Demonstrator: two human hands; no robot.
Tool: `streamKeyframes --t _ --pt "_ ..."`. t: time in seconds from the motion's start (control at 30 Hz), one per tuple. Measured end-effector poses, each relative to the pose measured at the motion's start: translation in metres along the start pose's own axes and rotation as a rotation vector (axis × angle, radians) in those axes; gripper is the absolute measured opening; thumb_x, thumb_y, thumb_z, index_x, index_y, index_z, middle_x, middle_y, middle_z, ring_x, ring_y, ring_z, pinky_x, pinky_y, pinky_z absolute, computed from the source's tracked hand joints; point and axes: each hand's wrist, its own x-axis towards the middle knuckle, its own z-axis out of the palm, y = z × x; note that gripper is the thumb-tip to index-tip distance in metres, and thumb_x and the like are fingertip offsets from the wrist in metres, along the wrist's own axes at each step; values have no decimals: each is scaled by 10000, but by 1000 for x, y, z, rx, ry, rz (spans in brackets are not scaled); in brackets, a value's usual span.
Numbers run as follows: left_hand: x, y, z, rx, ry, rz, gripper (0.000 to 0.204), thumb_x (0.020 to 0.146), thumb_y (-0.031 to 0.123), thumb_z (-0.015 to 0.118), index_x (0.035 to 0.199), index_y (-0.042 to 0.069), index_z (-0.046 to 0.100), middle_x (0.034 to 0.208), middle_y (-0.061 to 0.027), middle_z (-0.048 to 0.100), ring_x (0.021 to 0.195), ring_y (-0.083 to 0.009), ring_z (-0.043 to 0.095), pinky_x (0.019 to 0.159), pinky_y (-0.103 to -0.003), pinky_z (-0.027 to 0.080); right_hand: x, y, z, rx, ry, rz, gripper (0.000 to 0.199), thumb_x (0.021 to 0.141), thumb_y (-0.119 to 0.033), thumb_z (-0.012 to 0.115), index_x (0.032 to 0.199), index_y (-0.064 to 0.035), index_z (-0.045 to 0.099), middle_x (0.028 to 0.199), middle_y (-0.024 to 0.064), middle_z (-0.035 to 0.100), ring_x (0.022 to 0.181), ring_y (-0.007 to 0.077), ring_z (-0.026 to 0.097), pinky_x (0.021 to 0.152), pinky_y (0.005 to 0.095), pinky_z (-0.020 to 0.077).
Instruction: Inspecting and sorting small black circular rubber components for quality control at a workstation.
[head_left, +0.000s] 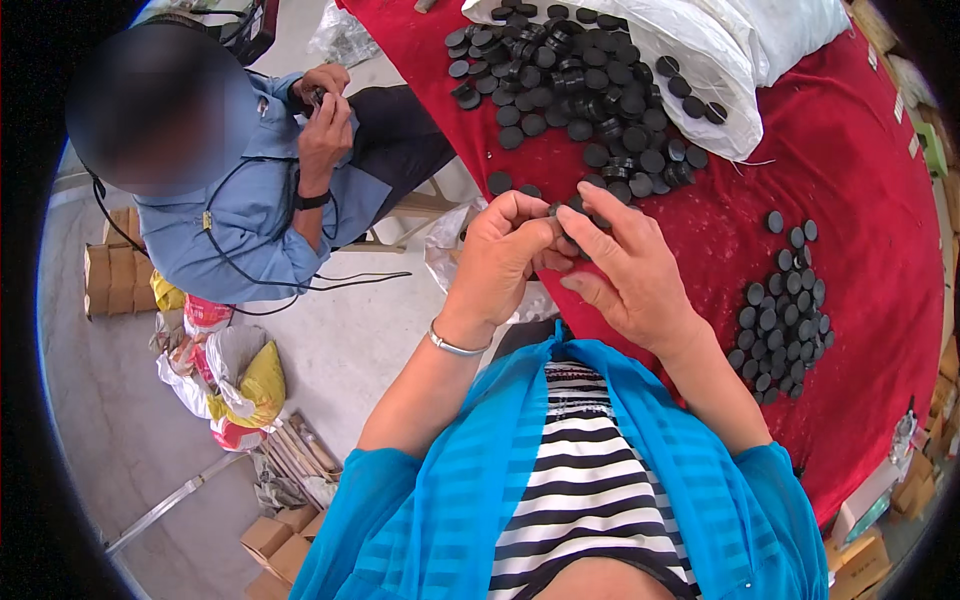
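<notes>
My left hand (508,250), with a silver bangle on its wrist, is closed in a pinch at the table's near edge. Between its thumb and fingers a bit of a small dark disc (556,210) shows; the fingers cover most of it. Right beside it is my right hand (635,268), its fingers stretched out and the thumb apart, the fingertips close to or touching the disc. Beyond both hands lies a large heap of black round discs (590,75). Off to the right is a smaller group of similar discs (783,315).
A red cloth (850,200) covers the table. An open white sack (700,60) lies behind the heap. At the left a seated co-worker (240,180) in a blue shirt handles something small. Bags (240,370) and cardboard boxes (280,540) stand on the floor.
</notes>
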Motion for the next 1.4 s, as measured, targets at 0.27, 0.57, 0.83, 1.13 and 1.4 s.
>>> streamKeyframes --t 0.27,0.57,0.83,1.13,1.4 --pt "5 13 -4 20 63 61 142 875 49 598 993 29 521 827 -82 632 735 -194 675 626 -289 568 -52 26 23 -318 -168 125 296 826 -274 658 1041 -72 640 1182 157 563 1098 314 534 927 459 397" --pt "5 8 -4 25 58 20 143 881 58 602 995 26 522 828 -88 637 728 -189 671 620 -290 566 -33 22 10 -102 12 244 359 829 -216 666 1144 -52 615 1169 161 583 1048 326 556 912 420 413" --pt "2 -1 0 57 32 6 108 892 42 555 999 40 543 853 -88 649 740 -176 657 639 -297 543 -9 -6 5 -175 30 14 497 859 -326 622 1313 -143 534 1345 164 477 1219 321 468 1007 477 341" --pt "-3 5 1 1 29 64 125 870 45 599 972 30 528 803 -90 642 702 -174 651 612 -277 531 -36 15 16 -190 -175 216 521 854 -311 634 1321 -115 516 1283 167 513 1116 326 517 973 460 367" --pt "0 -2 -11 -42 29 119 96 850 -30 550 926 29 545 836 -88 634 681 -167 645 570 -274 532 -19 1 12 -268 -73 38 470 851 -292 622 1268 -90 543 1291 177 503 1177 343 490 972 481 364"
